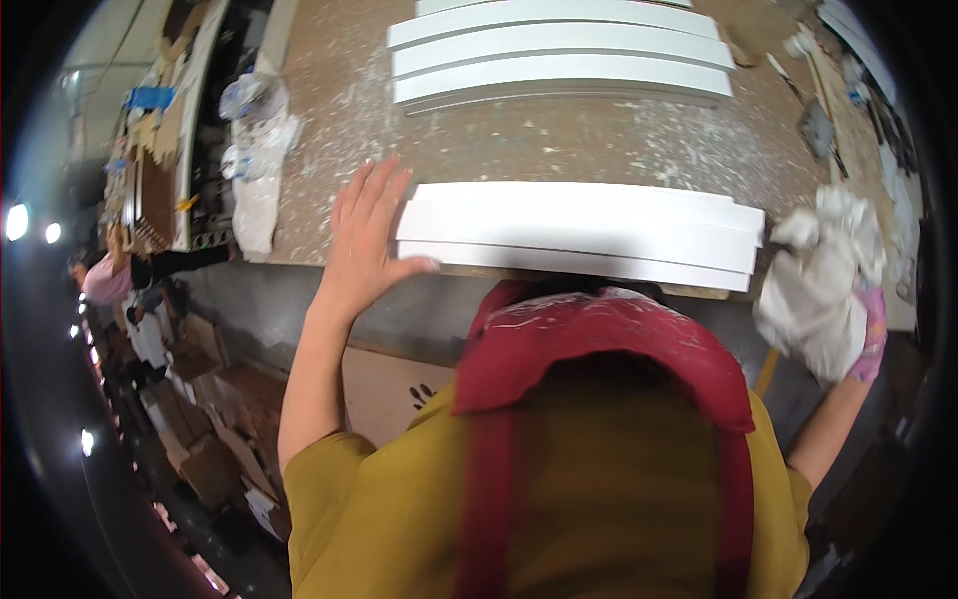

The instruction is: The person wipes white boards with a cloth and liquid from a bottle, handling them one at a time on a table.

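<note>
A few long white strips [579, 225] lie overlapped along the near edge of the workbench, their ends slightly out of line. At their left end rests my bare left hand [369, 230], fingers stretched out, thumb by the near left corner. My right hand [871, 334], in a pink and purple glove, is beyond their right end at the bench's right side. It grips a bunched whitish rag [818, 290], which hides most of its fingers.
The brown workbench [329, 120] is spattered with white. More white strips [559, 70] are stacked farther back. Crumpled plastic [261, 150] lies at the left edge, a scraper-like tool [816, 130] at the right. Cardboard boxes [205, 469] stand on the floor; another person [108, 280] is far left.
</note>
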The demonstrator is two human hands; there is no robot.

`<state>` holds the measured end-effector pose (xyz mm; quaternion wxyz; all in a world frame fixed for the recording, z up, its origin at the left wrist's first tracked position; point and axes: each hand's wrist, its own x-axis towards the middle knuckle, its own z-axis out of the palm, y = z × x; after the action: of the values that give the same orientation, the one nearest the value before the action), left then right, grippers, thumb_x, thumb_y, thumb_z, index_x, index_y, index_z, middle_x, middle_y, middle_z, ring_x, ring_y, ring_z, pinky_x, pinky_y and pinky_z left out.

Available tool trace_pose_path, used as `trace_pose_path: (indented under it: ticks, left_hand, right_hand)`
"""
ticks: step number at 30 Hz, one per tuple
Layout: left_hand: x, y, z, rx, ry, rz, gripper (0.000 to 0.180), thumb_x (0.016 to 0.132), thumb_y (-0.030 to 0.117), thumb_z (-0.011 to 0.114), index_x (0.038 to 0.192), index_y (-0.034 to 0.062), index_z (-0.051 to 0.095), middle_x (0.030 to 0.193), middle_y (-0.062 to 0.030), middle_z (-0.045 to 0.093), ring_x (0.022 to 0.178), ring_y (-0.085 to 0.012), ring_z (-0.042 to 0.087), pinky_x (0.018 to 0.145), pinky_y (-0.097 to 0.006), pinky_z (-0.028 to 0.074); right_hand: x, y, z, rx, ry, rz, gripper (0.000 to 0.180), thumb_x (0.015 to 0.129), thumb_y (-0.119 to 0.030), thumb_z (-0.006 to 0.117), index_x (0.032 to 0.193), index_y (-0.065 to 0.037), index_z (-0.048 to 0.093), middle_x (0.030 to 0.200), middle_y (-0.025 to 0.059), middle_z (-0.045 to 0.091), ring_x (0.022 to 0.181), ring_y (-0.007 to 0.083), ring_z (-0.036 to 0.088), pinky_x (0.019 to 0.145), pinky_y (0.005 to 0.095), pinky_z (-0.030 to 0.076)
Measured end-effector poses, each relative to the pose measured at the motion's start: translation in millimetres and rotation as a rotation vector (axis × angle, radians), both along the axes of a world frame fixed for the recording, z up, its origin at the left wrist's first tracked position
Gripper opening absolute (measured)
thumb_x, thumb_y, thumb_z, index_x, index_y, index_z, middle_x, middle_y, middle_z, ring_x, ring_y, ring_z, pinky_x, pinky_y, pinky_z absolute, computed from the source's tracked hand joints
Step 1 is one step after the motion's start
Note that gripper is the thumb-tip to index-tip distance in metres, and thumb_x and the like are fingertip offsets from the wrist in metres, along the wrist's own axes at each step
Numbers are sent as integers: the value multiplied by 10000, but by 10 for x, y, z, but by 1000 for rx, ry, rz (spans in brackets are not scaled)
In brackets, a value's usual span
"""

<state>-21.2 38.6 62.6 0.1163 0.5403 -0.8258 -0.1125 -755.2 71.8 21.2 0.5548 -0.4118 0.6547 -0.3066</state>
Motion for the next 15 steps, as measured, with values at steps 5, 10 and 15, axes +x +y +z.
trace_pose_path:
  ticks: [5, 10, 15]
  left_hand:
    - [-334, 78, -60, -12, -116, -115, 817, 642, 505, 698, 1285, 56, 469, 1302, -127, 481, 1205, -342, 432, 1012, -439, 302]
    - [-235, 144, -148, -22, 12, -118, 662, 645, 385, 735, 1192, 60, 552, 1187, -104, 541, 1043, -297, 511, 903, -396, 357]
    - [-262, 143, -123, -14, 57, -143, 688, 640, 362, 743, 1228, 79, 526, 1245, -115, 509, 1113, -307, 484, 944, -411, 352]
  right_hand:
    - [625, -146, 197, 6, -214, -235, 368, 839, -149, 619, 1178, -14, 576, 1093, 68, 623, 1017, 160, 580, 904, 300, 436]
    - [509, -232, -31, -213, 299, 147, 312, 837, -101, 616, 1129, 8, 606, 1119, 70, 613, 1055, 165, 557, 964, 281, 372]
    - [639, -343, 491, -371, 1209, 789, 335, 914, -134, 527, 1231, -28, 542, 1168, 65, 594, 1091, 178, 549, 998, 335, 397]
